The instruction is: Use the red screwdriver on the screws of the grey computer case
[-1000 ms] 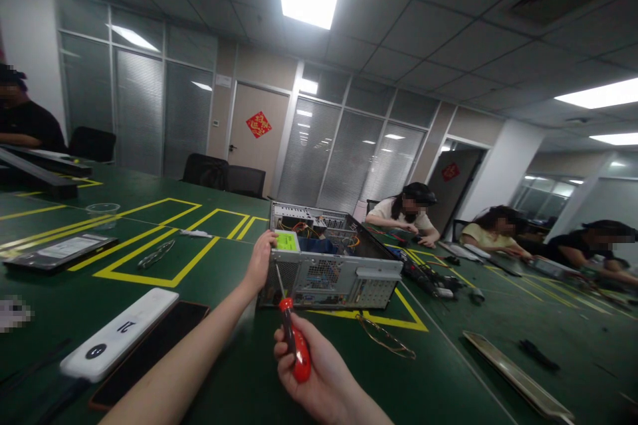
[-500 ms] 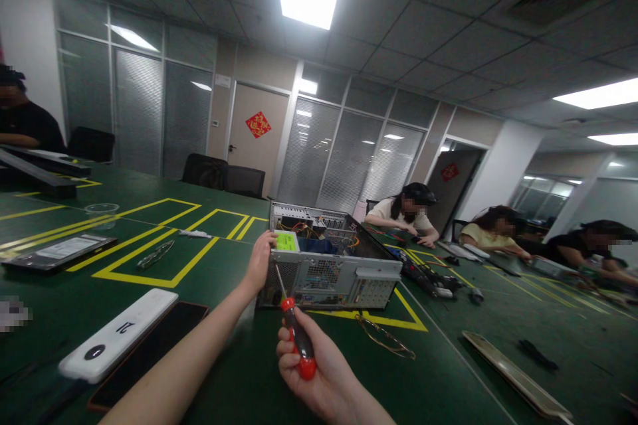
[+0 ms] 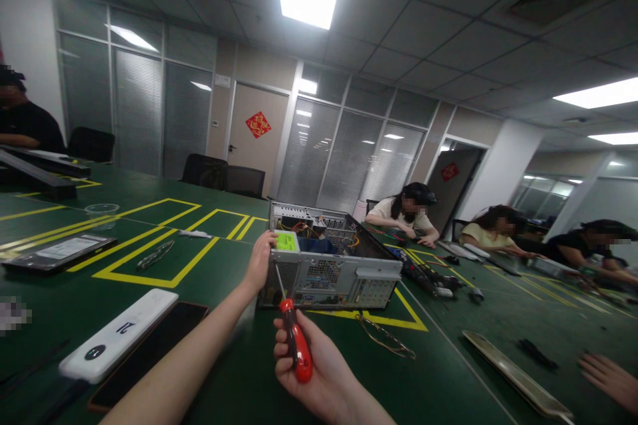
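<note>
An open computer case (image 3: 349,279) lies on the green table, its perforated rear panel toward me. Inside its near left corner sits a power supply (image 3: 286,242) with a bright green label; colored wires and parts lie behind. My left hand (image 3: 260,260) grips the case at that corner, fingertips over the top edge against the power supply. My right hand (image 3: 314,362) is closed around the red and black handle of a screwdriver (image 3: 298,342). The screwdriver's shaft points up to the left part of the rear panel; whether its tip sits in a screw is too small to tell.
To the left lie a white power bank (image 3: 122,335), a dark phone (image 3: 154,352), a hard drive (image 3: 60,252) and a clear cup (image 3: 102,212). Rightward are a wire loop (image 3: 386,339), a phone-like slab (image 3: 513,372), a black cable (image 3: 537,353) and another person's hand (image 3: 611,375). Several people sit around.
The screwdriver handle has rotated in my right hand, showing more red, and my fingers have shifted slightly. Another person's hand has come in at the right edge. My left hand stays put.
</note>
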Available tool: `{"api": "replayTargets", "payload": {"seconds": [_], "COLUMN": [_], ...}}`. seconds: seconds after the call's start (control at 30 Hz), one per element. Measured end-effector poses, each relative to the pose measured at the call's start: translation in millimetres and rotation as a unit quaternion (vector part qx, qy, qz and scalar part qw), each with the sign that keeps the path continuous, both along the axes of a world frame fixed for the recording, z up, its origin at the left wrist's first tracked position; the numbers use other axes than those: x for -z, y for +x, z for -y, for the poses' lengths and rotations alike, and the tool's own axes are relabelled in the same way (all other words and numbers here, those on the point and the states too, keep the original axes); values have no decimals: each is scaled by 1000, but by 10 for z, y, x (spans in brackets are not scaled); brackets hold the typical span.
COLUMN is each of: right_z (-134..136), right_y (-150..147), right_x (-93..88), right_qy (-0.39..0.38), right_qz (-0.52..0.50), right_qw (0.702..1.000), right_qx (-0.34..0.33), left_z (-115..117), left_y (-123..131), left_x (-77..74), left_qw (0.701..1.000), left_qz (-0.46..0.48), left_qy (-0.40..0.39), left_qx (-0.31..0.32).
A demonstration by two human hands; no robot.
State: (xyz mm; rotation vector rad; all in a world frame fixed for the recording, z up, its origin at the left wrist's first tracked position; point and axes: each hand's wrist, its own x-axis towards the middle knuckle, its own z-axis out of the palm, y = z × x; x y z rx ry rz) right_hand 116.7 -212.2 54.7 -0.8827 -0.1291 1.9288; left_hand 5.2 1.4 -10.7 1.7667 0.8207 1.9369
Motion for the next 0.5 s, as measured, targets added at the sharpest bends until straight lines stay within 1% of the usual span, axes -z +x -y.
{"api": "replayTargets", "payload": {"seconds": [0.13, 0.3, 0.4, 0.5], "right_z": [1, -8, -13, -4], "right_y": [-6, 1, 7, 6], "right_x": [-13, 11, -10, -42], "right_qy": [8, 12, 28, 28], "right_qz": [-13, 4, 15, 18], "right_qw": [1000, 1000, 999, 999], "right_qx": [18, 4, 4, 2], "left_z": [0, 2, -7, -16], "left_y": [-6, -18, -17, -10], "left_x": [-7, -14, -12, -7], "left_qw": [1000, 1000, 1000, 1000], "left_qz": [5, -9, -10, -4], "left_qy": [4, -7, -9, -6], "left_qx": [2, 1, -1, 1]}}
